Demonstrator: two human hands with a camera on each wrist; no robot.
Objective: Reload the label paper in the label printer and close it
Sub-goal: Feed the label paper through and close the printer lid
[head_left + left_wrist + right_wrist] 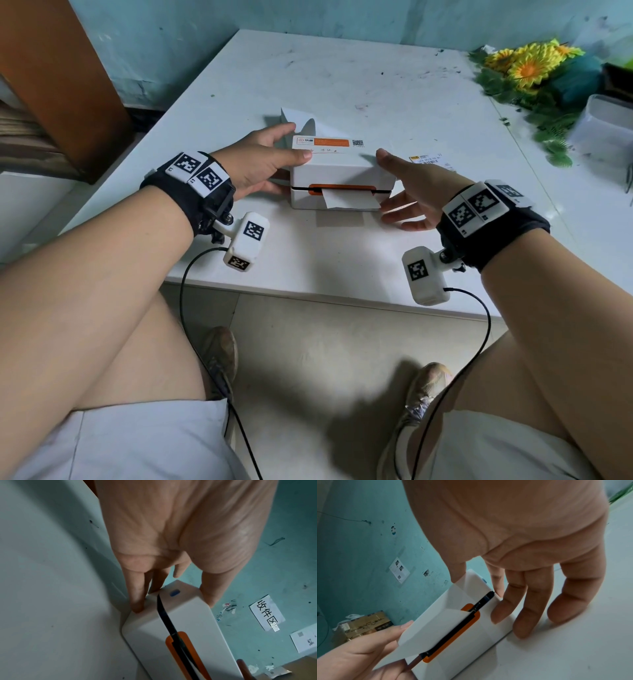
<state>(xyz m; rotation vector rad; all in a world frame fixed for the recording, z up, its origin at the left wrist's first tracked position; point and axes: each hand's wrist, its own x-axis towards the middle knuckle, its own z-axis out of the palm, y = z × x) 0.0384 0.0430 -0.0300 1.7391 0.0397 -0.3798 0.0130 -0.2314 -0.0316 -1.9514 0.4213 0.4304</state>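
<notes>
The white label printer (pixel 339 171) (pixel 188 622) (pixel 462 655) stands on the white table (pixel 308 260) with its lid down. A short strip of white label paper (pixel 349 200) (pixel 433 626) sticks out of the orange-framed front slot. More white label paper (pixel 301 120) rises in a fold behind the printer. My left hand (pixel 274 168) (pixel 173 588) grips the printer's left end, thumb on the lid and fingers down the side. My right hand (pixel 394 185) (pixel 488 588) is at the right end, thumb on the lid, fingers straight along the side and touching the table.
Artificial sunflowers (pixel 527 68) and a clear plastic box (pixel 603 130) lie at the table's back right. A printed shipping label (pixel 431 161) lies just right of the printer. A brown board (pixel 61 85) stands left of the table. The teal wall (pixel 342 17) is behind.
</notes>
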